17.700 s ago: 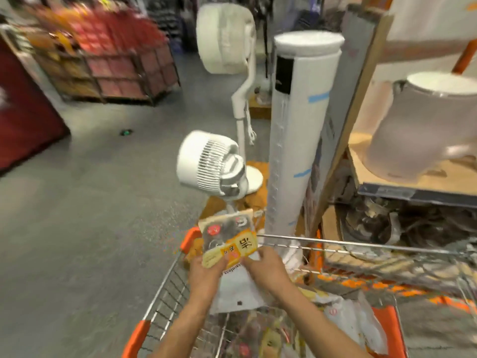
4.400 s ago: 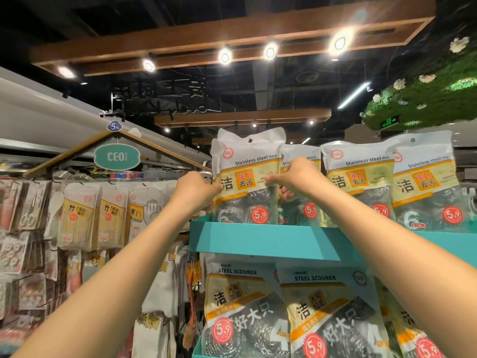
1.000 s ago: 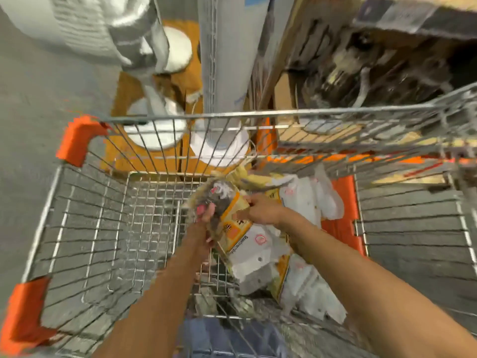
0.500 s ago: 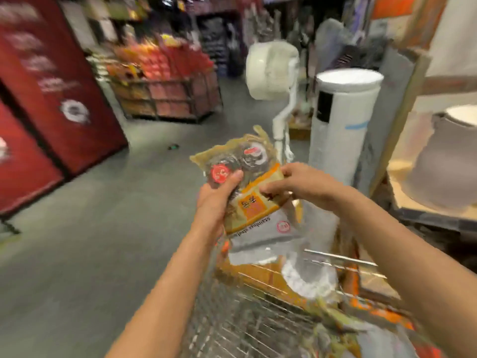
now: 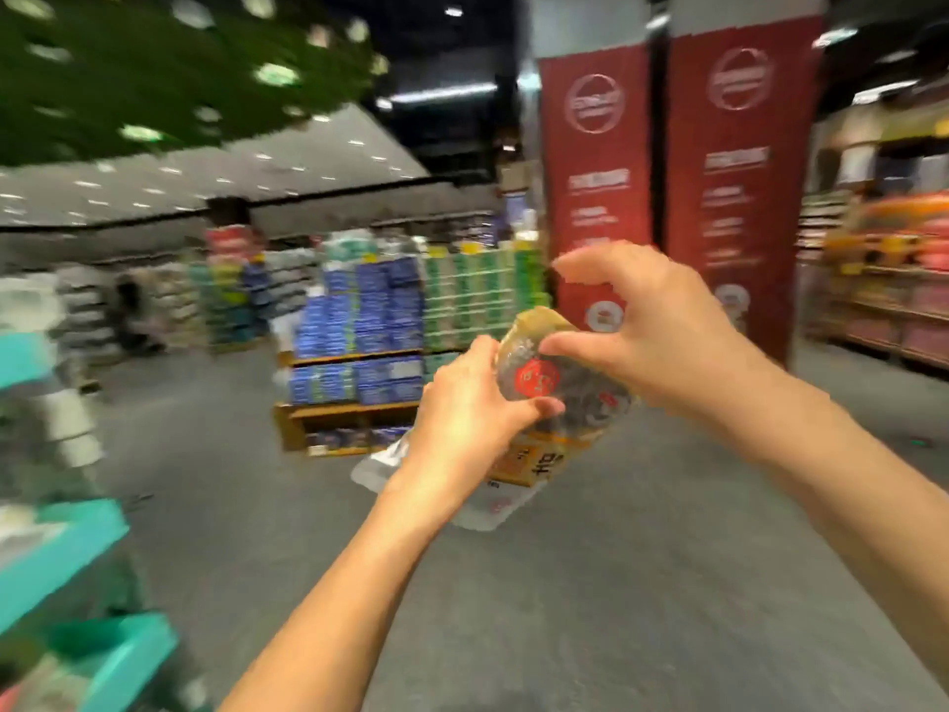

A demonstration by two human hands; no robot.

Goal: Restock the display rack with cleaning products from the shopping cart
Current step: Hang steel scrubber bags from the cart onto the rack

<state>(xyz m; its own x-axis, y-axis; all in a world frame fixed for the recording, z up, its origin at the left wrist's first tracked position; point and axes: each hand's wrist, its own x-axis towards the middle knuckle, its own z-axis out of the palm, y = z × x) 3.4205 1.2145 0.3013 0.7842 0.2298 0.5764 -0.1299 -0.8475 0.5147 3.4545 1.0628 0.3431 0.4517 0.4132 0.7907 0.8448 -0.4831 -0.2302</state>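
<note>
One scourer packet (image 5: 557, 403) is out of the cart and in the air in front of the person, upside down and tilted; the left hand (image 5: 464, 408) grips its side with fingers and thumb curled round it, while the right hand (image 5: 642, 336) pinches its upper edge with the thumb, the forefinger lifted clear; it is not yet on the teal display rack (image 5: 61, 552), which sits at the left edge, so placing it looks like the step left. The cart is out of view, so how much stock is left cannot be told; the room is a blurred shop aisle with a grey floor (image 5: 642, 583), stacked blue and green goods (image 5: 390, 321) and red banners (image 5: 734, 187) behind.
</note>
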